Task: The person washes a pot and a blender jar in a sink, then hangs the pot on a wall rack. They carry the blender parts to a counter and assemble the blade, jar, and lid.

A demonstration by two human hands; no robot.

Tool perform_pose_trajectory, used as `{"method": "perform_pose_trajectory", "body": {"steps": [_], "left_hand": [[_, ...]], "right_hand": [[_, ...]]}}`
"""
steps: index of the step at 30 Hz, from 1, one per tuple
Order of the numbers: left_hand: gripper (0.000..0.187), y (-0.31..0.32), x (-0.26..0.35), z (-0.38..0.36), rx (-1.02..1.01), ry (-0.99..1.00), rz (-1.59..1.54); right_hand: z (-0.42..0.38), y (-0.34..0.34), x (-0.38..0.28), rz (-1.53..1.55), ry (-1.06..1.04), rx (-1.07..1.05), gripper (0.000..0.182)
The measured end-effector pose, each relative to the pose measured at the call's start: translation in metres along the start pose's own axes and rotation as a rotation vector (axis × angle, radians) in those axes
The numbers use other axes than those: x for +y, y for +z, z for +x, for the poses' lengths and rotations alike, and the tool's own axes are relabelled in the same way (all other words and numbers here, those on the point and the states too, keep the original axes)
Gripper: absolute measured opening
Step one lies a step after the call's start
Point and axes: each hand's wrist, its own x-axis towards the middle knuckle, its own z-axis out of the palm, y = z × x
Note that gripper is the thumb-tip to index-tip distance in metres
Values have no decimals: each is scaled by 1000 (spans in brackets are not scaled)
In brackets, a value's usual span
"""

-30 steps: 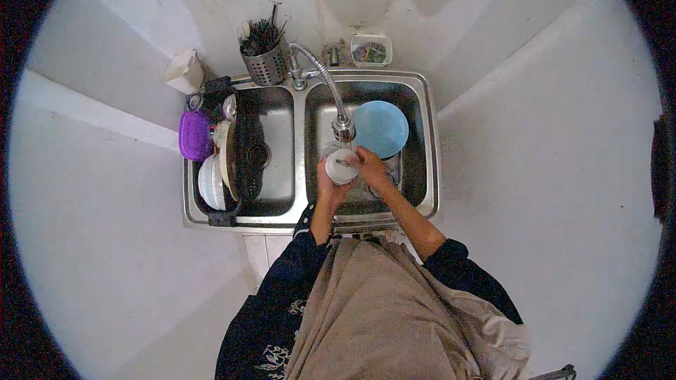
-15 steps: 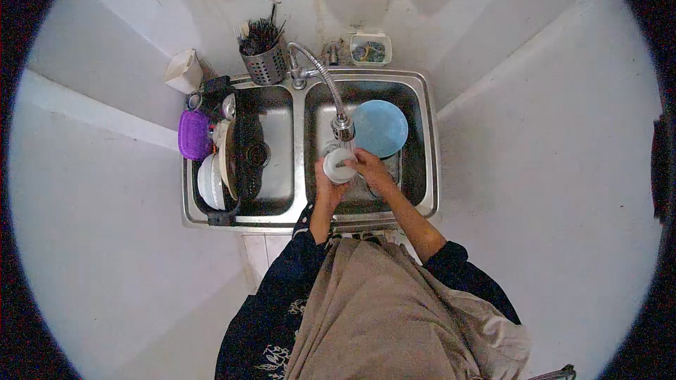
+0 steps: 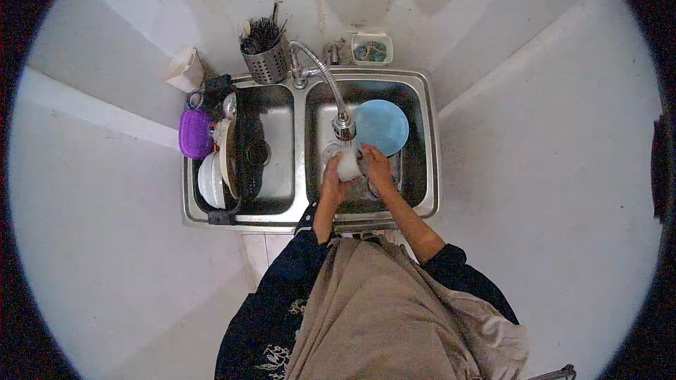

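My left hand [image 3: 332,184] is wrapped around a white cup [image 3: 348,165], which is tilted on its side below the faucet head [image 3: 343,127]. Water runs from the faucet onto the cup. My right hand [image 3: 378,167] is close against the cup's right end, its fingers partly bent and apart; whether they touch the rim is hard to see. Behind my right hand, a light blue plate [image 3: 382,127] rests in the right sink basin [image 3: 415,190]. Some clear or metal items lie beneath my hands, partly hidden.
In the left basin [image 3: 282,162] stands a dark rack holding white bowls [image 3: 210,181], plates and a purple container [image 3: 195,134]. A metal holder full of cutlery [image 3: 267,67] stands behind the faucet. A small tub with scrubbers [image 3: 372,49] sits at the back right, against the wall.
The cup has turned from mouth-up onto its side and shifted slightly right. My right hand has moved from its rim to the right of it.
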Motion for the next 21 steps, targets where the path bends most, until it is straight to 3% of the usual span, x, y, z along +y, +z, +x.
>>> {"method": "perform_pose_trajectory", "body": {"steps": [2, 4, 6, 8, 11, 12, 14, 15, 18, 21], "left_hand": [[69, -13, -17, 28, -20, 108, 300], [91, -15, -27, 47, 39, 376, 843], [97, -15, -38, 55, 126, 701, 1377], [99, -8, -35, 47, 110, 732, 1342], [96, 2, -13, 26, 55, 691, 1259], [94, 2, -5, 21, 31, 662, 1227], [87, -16, -18, 33, 74, 860, 1230], [83, -27, -26, 42, 95, 959, 1228], [63, -49, -37, 62, 97, 650, 940], [54, -45, -23, 55, 33, 134, 91]], "right_hand": [[5, -9, 0, -146, 1, 3, 31], [6, -15, -2, -155, -82, -22, 29], [7, -21, -8, -228, -137, -58, 28], [5, -27, -23, -362, -159, -107, 28], [3, -26, -28, -274, -77, -138, 28], [1, -24, -28, -292, -178, -128, 29], [-3, -16, -25, -326, -378, -106, 30], [-2, -13, -25, -358, -347, -178, 31], [10, -6, -38, -447, -257, -383, 33], [25, -9, -62, -493, -244, -532, 33]]}}
